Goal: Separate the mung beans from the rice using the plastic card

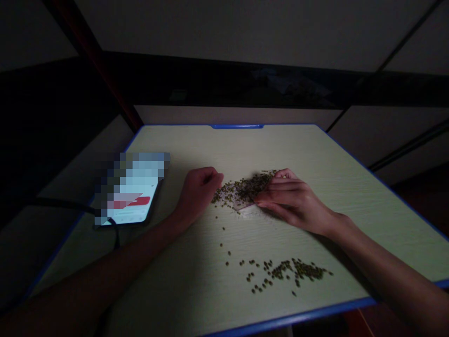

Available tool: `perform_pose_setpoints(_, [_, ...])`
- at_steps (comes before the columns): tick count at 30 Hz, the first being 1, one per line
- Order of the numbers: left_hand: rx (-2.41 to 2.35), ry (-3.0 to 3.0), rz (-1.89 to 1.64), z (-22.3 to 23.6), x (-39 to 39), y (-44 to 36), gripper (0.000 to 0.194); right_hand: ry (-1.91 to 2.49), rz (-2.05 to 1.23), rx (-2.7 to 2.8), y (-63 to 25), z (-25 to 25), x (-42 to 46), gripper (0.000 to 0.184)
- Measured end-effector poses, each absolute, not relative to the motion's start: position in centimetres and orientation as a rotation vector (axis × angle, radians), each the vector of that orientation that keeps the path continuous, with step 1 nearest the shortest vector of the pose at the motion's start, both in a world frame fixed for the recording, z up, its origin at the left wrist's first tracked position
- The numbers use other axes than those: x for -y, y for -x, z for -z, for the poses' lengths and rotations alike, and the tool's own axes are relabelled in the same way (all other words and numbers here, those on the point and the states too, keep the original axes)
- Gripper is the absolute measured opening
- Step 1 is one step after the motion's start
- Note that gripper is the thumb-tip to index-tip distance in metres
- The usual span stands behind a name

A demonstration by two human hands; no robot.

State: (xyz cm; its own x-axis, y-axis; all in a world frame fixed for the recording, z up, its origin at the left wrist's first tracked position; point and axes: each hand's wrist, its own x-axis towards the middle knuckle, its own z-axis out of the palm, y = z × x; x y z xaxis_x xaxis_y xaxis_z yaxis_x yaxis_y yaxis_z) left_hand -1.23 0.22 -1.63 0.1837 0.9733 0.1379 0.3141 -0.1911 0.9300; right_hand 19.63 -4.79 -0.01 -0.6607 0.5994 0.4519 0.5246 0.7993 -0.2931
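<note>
While the right hand [298, 201] rests on the worktop [182, 299] with its fingers drawn together, its fingertips meet a thin, flat piece [244, 206] at the edge of the far seed heap [250, 187]. Whether they pinch that piece or only press on it cannot be told. The left hand [198, 194] is loosely curled, thumb toward index finger, at the heap's left end; whether a seed sits between the fingertips cannot be told.

The heap lies between the hands, spread low. Judged by appearance, each seed is light, firm and dry, and liable to roll or skip when nudged. Take single seeds across the sides, between thumb and index fingertips, using light pressure; a hard squeeze may eject them. Handle quantities with a flat edge or cupped fingers, kept low to limit scatter. Grasp the thin piece by its near edge; it is likely light and may slide readily.

Nearer the person lies a second seed group [305, 270], dense at right and scattered at left. Beyond the left hand, a lit phone [135, 208] rests beside a dark cable [70, 204].
</note>
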Motion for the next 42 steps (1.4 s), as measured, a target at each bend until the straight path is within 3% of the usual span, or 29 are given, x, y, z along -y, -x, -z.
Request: perform_pose_setpoints(42, [-1.216, -1.679, -1.059, 1.66, -0.23, 1.18, 0.026, 0.745, -0.178, 2.458, -19.94, -0.04, 4.95, 0.009])
